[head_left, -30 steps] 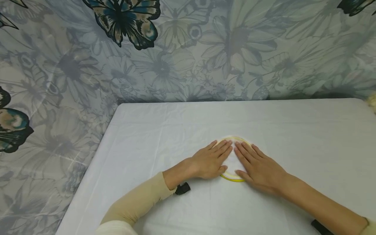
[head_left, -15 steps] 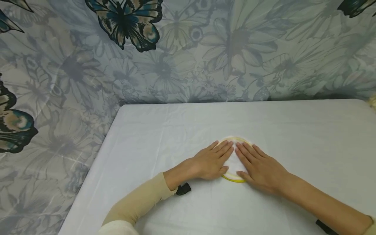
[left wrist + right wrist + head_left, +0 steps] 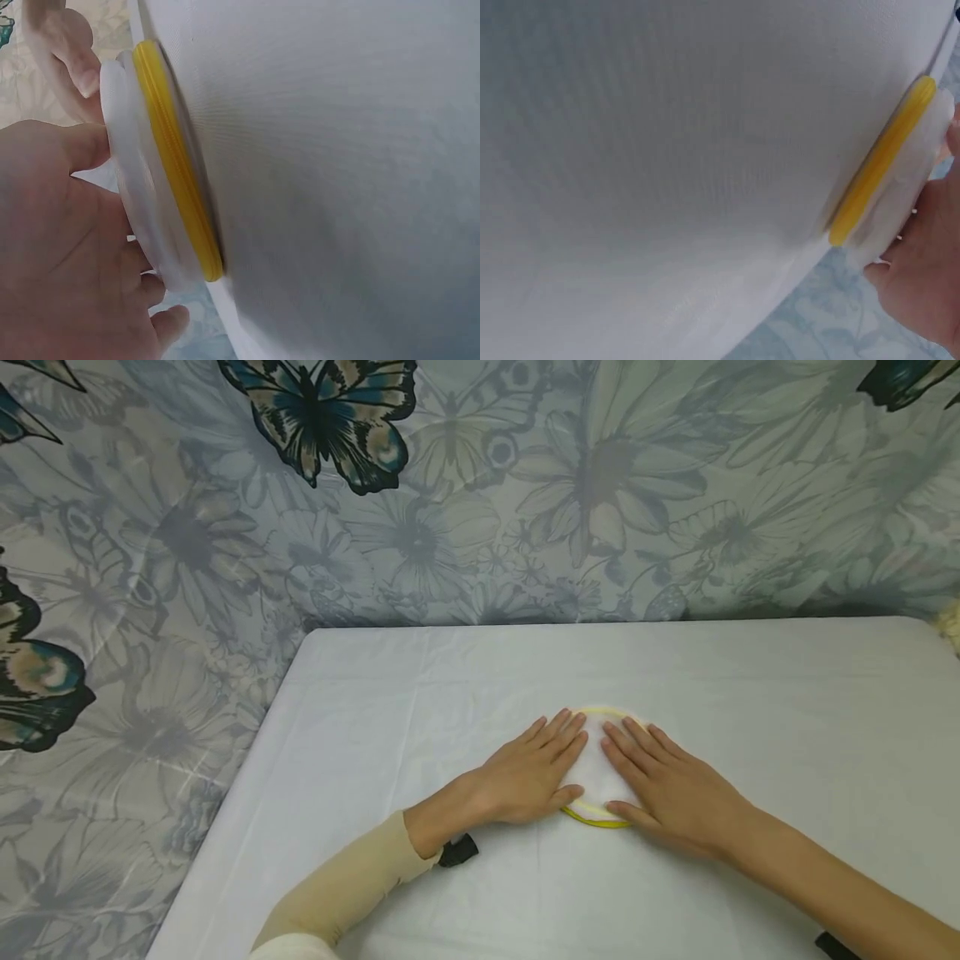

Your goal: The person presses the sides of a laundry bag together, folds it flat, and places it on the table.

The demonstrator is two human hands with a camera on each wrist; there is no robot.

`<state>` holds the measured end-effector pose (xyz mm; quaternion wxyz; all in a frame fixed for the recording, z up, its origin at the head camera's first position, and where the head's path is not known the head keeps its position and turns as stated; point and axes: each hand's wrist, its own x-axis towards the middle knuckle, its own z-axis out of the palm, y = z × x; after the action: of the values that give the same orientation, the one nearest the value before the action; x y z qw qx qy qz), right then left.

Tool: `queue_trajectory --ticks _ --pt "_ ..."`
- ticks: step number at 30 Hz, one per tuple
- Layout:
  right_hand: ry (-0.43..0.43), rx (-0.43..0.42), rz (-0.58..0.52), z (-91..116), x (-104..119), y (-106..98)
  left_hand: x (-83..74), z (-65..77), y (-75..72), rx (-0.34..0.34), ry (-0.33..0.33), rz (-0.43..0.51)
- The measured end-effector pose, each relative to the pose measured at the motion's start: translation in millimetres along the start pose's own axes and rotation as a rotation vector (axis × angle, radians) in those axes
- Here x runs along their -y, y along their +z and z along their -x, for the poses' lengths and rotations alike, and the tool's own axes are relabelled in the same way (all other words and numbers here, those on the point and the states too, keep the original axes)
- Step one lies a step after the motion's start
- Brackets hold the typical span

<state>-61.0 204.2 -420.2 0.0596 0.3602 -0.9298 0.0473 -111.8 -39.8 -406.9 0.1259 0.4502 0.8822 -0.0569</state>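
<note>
A low, round, flat thing with a translucent white upper part (image 3: 596,768) and a yellow lower band (image 3: 176,161) lies on the white-covered table (image 3: 420,710). My left hand (image 3: 528,772) rests over its left side, fingers straight and slightly spread, thumb at the near rim. Over the right side lies my right hand (image 3: 678,789), its fingers also straight and angled toward the left ones. Between the hands, part of the white top shows. Seen side-on in the right wrist view, the yellow band (image 3: 885,161) sits against the cloth beneath the white part.
Behind and left of the table hangs a grey floral covering (image 3: 420,535) with dark butterflies. A black strap end (image 3: 459,850) shows under the left wrist. Something pale yellow (image 3: 951,625) sticks in at the far right edge.
My left hand has slid slightly left and its fingers have spread. The right fingers have spread a little too, and the gap between the hands is wider. The round thing stays in place.
</note>
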Motion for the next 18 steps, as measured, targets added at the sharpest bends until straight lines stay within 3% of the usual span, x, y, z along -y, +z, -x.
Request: queue_trajectory --ticks 5,18 --pt "-0.001 -0.022 -0.016 0 1 -7 2.1 3.3 -1.3 -0.044 -0.002 0.020" --pt "0.080 0.019 -0.133 0 -7 -18 10.3 7.9 -3.9 -0.088 -0.020 0.123"
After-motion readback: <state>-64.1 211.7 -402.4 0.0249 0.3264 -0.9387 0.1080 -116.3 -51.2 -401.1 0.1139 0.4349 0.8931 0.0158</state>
